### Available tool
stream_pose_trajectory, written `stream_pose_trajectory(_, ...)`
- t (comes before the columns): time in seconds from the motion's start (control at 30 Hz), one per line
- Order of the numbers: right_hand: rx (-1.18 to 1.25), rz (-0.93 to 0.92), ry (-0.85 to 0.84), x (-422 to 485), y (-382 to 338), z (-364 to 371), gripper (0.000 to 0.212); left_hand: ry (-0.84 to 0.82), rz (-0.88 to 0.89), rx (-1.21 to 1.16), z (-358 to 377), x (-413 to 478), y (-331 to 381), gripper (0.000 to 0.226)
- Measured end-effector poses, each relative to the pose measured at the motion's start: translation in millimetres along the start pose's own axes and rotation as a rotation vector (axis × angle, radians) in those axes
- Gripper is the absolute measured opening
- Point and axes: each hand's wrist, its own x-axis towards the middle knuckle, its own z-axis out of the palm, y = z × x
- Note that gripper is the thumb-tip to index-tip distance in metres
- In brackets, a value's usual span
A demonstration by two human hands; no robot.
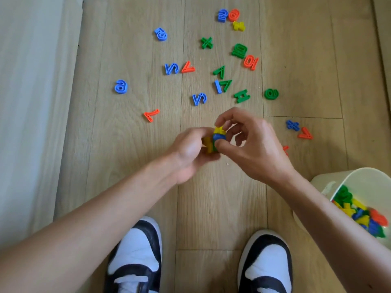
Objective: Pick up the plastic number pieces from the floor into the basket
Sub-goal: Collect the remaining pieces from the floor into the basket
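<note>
A clutch of number pieces (218, 138) sits above the floor (127, 166), gripped in our left hand (188, 151) and pinched at the top by our right hand (251, 142); next, we judge, it goes right into the basket (370, 182), then the scattered pieces (198, 98) beyond

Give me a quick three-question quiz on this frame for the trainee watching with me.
1. True or false: the basket already holds coloured pieces.
2. What colour is the lone round piece lying nearest the pale surface on the left? A red, B blue, C green.
3. Fill in: the left grip and right grip together hold a cluster of pieces; its topmost piece is ___.
Key: 1 true; 2 B; 3 yellow.
</note>
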Motion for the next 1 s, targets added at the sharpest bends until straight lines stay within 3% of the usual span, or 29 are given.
stream_pose_trajectory(0.1,-0.189,-0.07,-0.108,-5.3,-11.6,-1.9,0.029,-0.198,-0.193,-0.279,12.3,-5.9,0.1,0.029)
stream_pose_trajectory(0.2,-0.393,-0.124,-0.185,-13.0,-14.2,-5.4,0.027,-0.171,-0.224,-0.286,16.1,-6.4,-4.4,0.041)
stream_pose_trajectory(0.3,-0.278,-0.1,-0.121,-22.1,-10.5,-19.4,0.028,-0.106,-0.192,-0.191,15.5,-5.0,-10.1,0.039)
stream_pose_trajectory(0.4,-0.333,0.061,0.015,-28.2,11.6,-43.2,0.043,-0.097,-0.176,-0.12,15.7,-4.1,-12.1,0.034)
stream_pose_trajectory(0.53,-0.723,0.448,-0.15,-37.0,50.3,-54.7,0.082,-0.104,-0.15,-0.068,14.2,-5.2,-13.0,0.031)
stream_pose_trajectory(0.63,-0.787,0.486,-0.185,-46.6,64.9,-43.7,0.083,-0.106,-0.137,-0.013,12.6,-7.4,-17.4,0.03)
stream_pose_trajectory(0.83,-0.821,0.417,-0.03,-47.7,68.2,-20.9,0.079,-0.081,-0.161,0.023,10.4,-11.5,-28.2,0.026)
stream_pose_trajectory(1.0,-0.777,0.381,-0.019,-41.1,64.8,-8.4,0.044,-0.078,-0.164,0.014,7.9,-12.3,-34.3,0.025)
